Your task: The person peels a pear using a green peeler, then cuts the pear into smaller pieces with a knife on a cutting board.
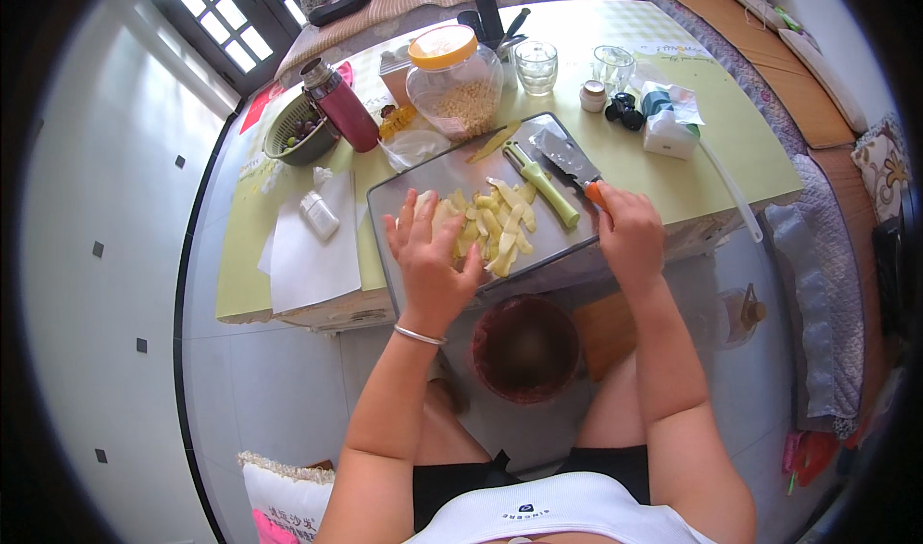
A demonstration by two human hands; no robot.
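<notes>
A grey-rimmed cutting board (404, 193) lies at the near edge of the table, with a heap of pale yellow peelings (505, 227) in its middle. Over the left side of that heap is my left hand (430, 256), fingers spread; something pale shows partly beneath them. My right hand (632, 232) is closed round the orange handle of a broad-bladed kitchen knife (565, 155). The knife's blade lies over the board's far right part, with wet bits on it. Between knife and peelings lies a green peeler (543, 184). One long peeling (493, 142) sits apart near the board's far edge.
Beyond the board stand a yellow-lidded jar (461, 97), a red thermos (343, 111), a basket of fruit (298, 131), drinking glasses (536, 68) and a tissue pack (670, 131). Left are white paper (312, 256) and a white bottle (319, 214). A dark red bin (500, 388) stands below the table edge.
</notes>
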